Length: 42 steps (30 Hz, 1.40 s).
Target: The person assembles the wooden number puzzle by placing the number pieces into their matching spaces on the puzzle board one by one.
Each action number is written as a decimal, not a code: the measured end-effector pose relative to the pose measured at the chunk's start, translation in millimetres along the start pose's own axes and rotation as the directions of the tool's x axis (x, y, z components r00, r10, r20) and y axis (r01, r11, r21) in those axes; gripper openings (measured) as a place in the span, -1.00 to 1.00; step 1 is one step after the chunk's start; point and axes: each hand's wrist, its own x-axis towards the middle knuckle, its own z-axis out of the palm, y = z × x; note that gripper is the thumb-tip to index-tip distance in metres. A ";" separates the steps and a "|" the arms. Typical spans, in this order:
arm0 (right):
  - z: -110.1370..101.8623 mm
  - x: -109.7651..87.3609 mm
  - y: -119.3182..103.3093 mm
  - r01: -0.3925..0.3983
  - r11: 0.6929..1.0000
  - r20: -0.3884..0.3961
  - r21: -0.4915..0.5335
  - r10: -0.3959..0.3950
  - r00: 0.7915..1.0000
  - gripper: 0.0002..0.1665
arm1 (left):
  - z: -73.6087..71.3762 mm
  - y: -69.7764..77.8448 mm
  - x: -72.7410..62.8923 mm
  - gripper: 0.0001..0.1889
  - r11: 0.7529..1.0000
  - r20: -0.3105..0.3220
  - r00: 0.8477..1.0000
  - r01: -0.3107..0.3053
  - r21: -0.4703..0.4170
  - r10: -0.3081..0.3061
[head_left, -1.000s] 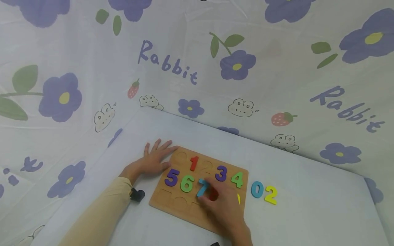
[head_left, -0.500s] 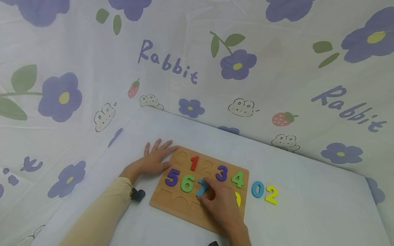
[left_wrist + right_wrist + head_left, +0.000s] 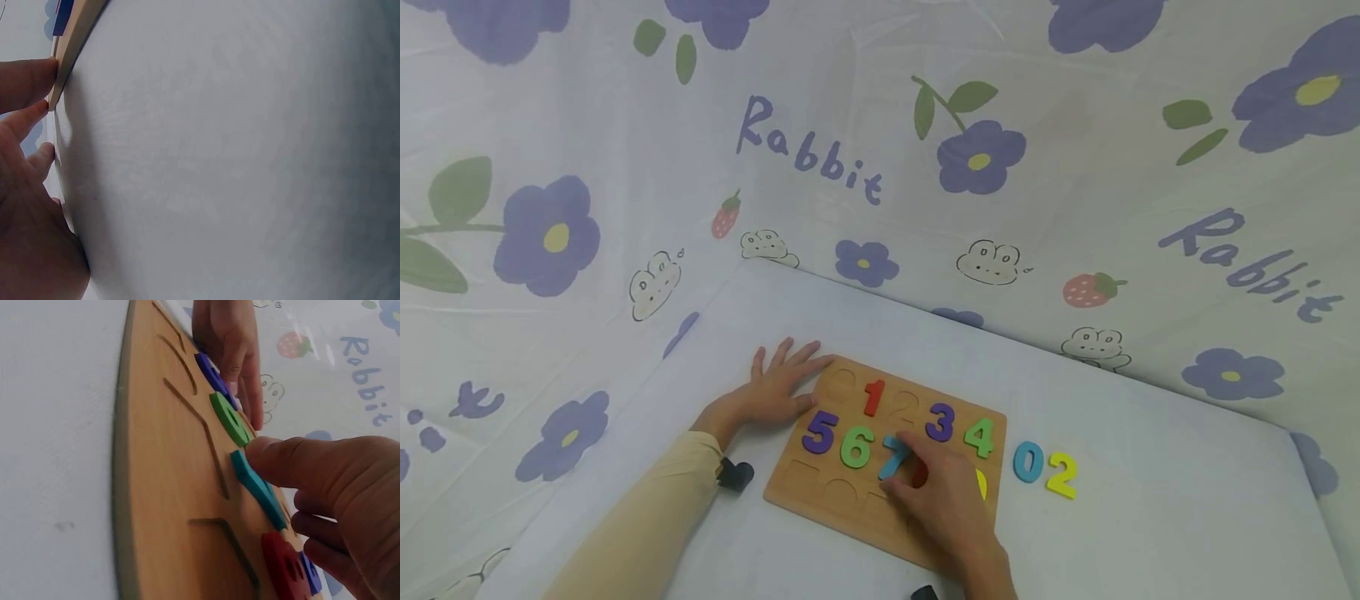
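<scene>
A wooden number puzzle board [image 3: 820, 508] lies on the white table. My left hand [image 3: 773, 392] rests at its left edge with fingers spread, thumb and one fingertip touching the wood. My right hand [image 3: 946, 496] pinches the blue number 7 [image 3: 891, 458] in the middle row, with the thumb [image 3: 275, 459] at one end of it. Beside the 7 are the green 6 [image 3: 855, 447], the purple 5 [image 3: 818, 433] and the red 8 [image 3: 287, 569], partly covered by the right hand. The red 1 [image 3: 874, 397], purple 3 [image 3: 939, 422] and green 4 [image 3: 978, 437] sit in the top row.
To the right of the board lie a blue 0 [image 3: 1027, 462] and a yellow 2 [image 3: 1062, 476]. A yellow piece [image 3: 981, 483] shows behind the right hand. A printed flower curtain [image 3: 865, 100] stands behind the table [image 3: 1150, 500].
Both hands stay in nearly the same places. The right hand shifts only very slightly at the blue 7; the other numbers keep their places.
</scene>
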 end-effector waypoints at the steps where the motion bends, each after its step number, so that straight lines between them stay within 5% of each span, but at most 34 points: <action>1: -1.3 0.0 0.4 -0.007 1.000 0.001 0.018 0.007 1.000 -0.29 | 0.0 -0.1 0.1 -0.25 1.000 0.000 1.000 0.000 0.001 0.000; 8: -24.8 -2.5 4.7 -0.085 0.969 0.012 0.232 0.084 0.996 -0.29 | -0.1 -0.1 0.8 -0.25 1.000 0.001 1.000 0.005 0.007 -0.005; 16: -72.5 -6.4 30.3 0.101 0.817 0.007 0.568 -0.127 0.992 -0.34 | -0.6 0.1 1.2 -0.26 1.000 -0.003 1.000 -0.006 0.007 0.006; 19: -88.0 -9.0 39.8 0.157 0.796 -0.009 0.584 -0.187 0.982 -0.34 | -0.8 0.9 1.3 -0.26 1.000 -0.001 1.000 -0.006 0.000 0.006; 24: -110.7 -16.5 57.8 0.228 0.809 -0.048 0.542 -0.241 0.969 -0.30 | -0.6 2.4 2.0 -0.26 1.000 0.004 1.000 -0.006 0.005 0.006; 35: -157.5 -36.6 103.7 0.251 0.834 -0.079 0.492 -0.244 0.966 -0.24 | 0.1 2.7 1.0 -0.26 1.000 0.006 1.000 -0.005 0.006 0.005; 42: -177.7 -50.0 128.1 0.144 0.939 -0.074 0.312 -0.127 0.989 -0.21 | 0.4 0.0 0.4 -0.26 1.000 0.012 1.000 0.001 0.009 -0.002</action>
